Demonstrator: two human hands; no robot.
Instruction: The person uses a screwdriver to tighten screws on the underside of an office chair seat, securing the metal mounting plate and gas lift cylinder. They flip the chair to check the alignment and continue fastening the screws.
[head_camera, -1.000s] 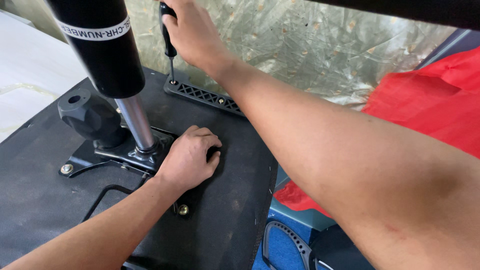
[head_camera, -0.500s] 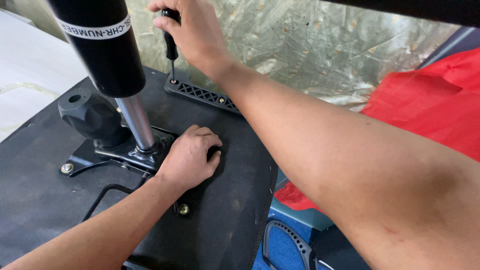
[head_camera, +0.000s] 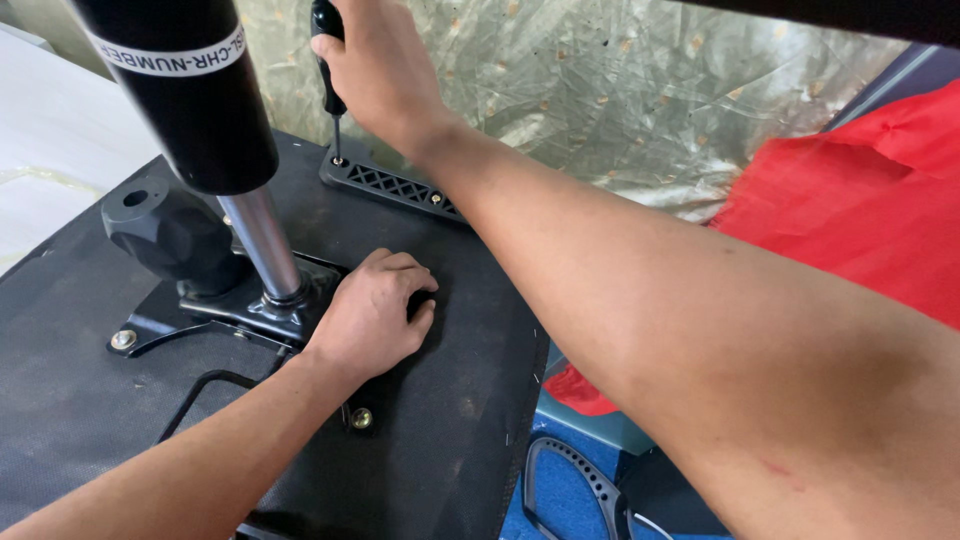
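Note:
An upturned office chair seat (head_camera: 80, 400), black and fabric-covered, fills the lower left. My right hand (head_camera: 375, 70) grips a black-handled screwdriver (head_camera: 328, 70) held upright, its tip on a screw at the left end of a black ribbed plastic bracket (head_camera: 395, 185) near the seat's far edge. My left hand (head_camera: 372, 315) lies curled and pressed on the seat beside the black metal mechanism plate (head_camera: 225, 305). A black gas-lift cylinder (head_camera: 185, 90) with a chrome rod (head_camera: 262, 245) rises from that plate.
A black knob (head_camera: 165, 230) sits left of the rod. Brass bolts (head_camera: 361, 418) hold the plate. Crinkled clear plastic sheeting (head_camera: 620, 90) lies behind the seat, red fabric (head_camera: 860, 210) at right, a black curved armrest part (head_camera: 570, 485) on blue below.
My right hand and the screwdriver shifted slightly, as if turning the handle on the screw. My left hand has stayed in place on the seat.

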